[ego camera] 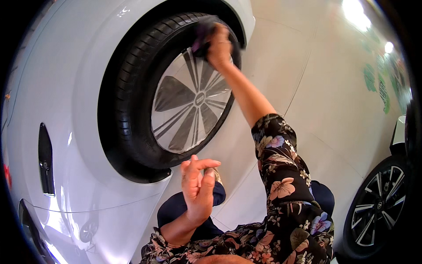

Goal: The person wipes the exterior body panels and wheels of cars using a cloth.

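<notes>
My right hand (220,44) reaches out to the upper sidewall of a black car tyre (138,132). It holds a dark, purplish cloth (201,36) against the rubber; hand and cloth are blurred. Inside the tyre sits a grey and silver wheel cover (197,99), which looks wrapped in clear film. Below the tyre, my left hand (197,186) is raised above my knee with fingers partly bent and apart, holding nothing. The sidewall under the cloth is hidden.
A white car body (75,99) curves around the tyre, with a black trim piece (46,160) on its side. Another car's wheel (379,204) stands at the right. Pale floor tiles (316,99) lie between them. My bent knees (174,204) are below.
</notes>
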